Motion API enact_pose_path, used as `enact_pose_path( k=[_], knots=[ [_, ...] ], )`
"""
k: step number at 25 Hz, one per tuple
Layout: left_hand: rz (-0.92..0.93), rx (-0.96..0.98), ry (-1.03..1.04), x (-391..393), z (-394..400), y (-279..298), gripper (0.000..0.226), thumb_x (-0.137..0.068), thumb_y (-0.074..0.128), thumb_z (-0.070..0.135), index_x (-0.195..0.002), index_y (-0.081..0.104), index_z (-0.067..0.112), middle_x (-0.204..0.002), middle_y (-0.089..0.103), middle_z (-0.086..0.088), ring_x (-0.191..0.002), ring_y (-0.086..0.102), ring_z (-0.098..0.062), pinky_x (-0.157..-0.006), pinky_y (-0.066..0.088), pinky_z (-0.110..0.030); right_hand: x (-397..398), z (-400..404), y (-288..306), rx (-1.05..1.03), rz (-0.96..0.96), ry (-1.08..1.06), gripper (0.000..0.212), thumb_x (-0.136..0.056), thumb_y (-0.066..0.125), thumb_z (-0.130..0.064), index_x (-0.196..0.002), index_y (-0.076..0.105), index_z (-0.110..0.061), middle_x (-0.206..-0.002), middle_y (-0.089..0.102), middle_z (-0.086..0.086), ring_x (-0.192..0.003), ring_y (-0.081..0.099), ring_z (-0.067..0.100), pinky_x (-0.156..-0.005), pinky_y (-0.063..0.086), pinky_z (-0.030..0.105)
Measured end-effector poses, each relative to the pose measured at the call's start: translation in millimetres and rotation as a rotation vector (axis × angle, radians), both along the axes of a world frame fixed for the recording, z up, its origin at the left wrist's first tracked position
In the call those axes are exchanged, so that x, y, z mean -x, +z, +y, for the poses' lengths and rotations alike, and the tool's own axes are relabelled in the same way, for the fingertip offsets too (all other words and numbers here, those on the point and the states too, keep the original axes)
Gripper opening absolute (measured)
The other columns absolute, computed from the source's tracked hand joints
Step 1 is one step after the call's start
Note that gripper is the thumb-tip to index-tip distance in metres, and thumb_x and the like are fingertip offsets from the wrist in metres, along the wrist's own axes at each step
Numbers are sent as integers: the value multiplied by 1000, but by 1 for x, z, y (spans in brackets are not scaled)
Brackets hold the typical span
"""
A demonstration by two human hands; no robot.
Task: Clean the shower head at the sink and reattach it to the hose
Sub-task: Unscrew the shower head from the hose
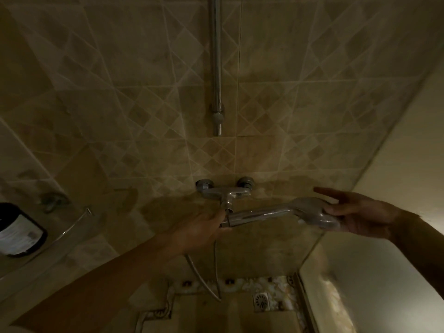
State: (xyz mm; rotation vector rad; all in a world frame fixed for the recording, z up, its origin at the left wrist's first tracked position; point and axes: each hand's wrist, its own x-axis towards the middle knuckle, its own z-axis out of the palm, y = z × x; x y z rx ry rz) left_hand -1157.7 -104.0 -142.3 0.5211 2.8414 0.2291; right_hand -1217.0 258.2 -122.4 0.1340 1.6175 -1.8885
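While dim, two hands, one shower head

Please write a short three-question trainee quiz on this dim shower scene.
1. True or false: the chrome hand shower head hangs on the vertical chrome wall rail.
2. Which hand holds its spray end? A) left hand B) right hand
3. Fill in: the square metal drain sits in the ____.

Key: 1 false; 2 B; 3 floor.
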Motion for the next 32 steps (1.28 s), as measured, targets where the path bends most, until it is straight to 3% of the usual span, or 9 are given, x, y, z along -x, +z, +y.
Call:
enact_pose_path(
  k=[7, 11, 15, 18, 21, 24, 26, 29, 32],
  knots=[
    [12, 98, -67, -4, 11, 12, 46, -100, 31, 45, -136, 31, 16, -120, 59, -13, -109, 55, -30, -80, 37, -32, -5, 10, 27, -512, 208, 406, 71, -71, 86, -11, -130, 50, -28, -106, 71, 18, -83, 71, 43, -58, 58, 38],
    [39, 140, -95, -3, 11, 12, 47, -100, 31, 44, -138, 29, 16, -117, 60, -15, -106, 56, -32, -78, 39, -33, -4, 3, 12, -412, 272, 244, 69, -69, 87, -8, -127, 53, -24, -116, 63, 23, -89, 70, 46, -75, 58, 50],
    [33, 136, -94, 1, 4, 2, 48, -100, 31, 45, -140, 26, 19, -113, 61, -14, -103, 57, -31, -79, 41, -33, -1, -12, 2, -198, 244, -4, 85, -39, 95, -53, -107, 65, -10, -115, 68, 15, -91, 71, 34, -79, 58, 42],
    [50, 110, -78, 4, -4, -9, 45, -99, 34, 46, -138, 27, 23, -114, 61, -12, -101, 59, -30, -81, 45, -37, 5, -19, 0, -119, 250, -78, 84, -47, 94, -12, -122, 57, -16, -125, 63, 11, -100, 70, 24, -79, 60, 39],
    [70, 35, -43, 8, -12, -12, 39, -98, 36, 49, -130, 31, 27, -110, 61, -8, -97, 59, -26, -79, 48, -37, 5, -15, 0, -38, 182, -21, 121, -47, 92, 5, -145, 36, -38, -129, 63, 14, -106, 69, 32, -75, 61, 42],
    [92, 34, -65, 11, -15, -14, 37, -97, 34, 51, -123, 33, 24, -107, 62, -9, -91, 59, -25, -76, 49, -37, -1, -12, 7, -325, 275, 178, 93, -58, 89, -12, -139, 44, -24, -114, 71, 12, -89, 73, 34, -58, 60, 37],
    [99, 40, -59, 10, -14, -14, 40, -97, 35, 50, -127, 33, 23, -111, 62, -10, -95, 59, -27, -76, 47, -35, -2, -13, 6, -419, 309, 232, 86, -59, 90, -15, -132, 45, -28, -107, 72, 16, -76, 72, 40, -51, 57, 35],
    [90, -46, 14, 11, -14, -14, 38, -97, 37, 50, -124, 37, 23, -114, 61, -8, -99, 59, -27, -79, 46, -34, -2, -16, -1, -254, 311, 95, 63, -72, 76, 0, -124, 48, -22, -117, 64, 28, -86, 69, 48, -58, 61, 40],
    [67, -109, 40, 13, -15, -15, 33, -96, 35, 51, -115, 40, 23, -105, 64, 0, -89, 61, -18, -76, 50, -36, 0, -22, -6, 114, 191, -126, 28, -78, 69, -18, -104, 65, -6, -128, 61, 26, -101, 68, 40, -79, 61, 44]
  ],
)
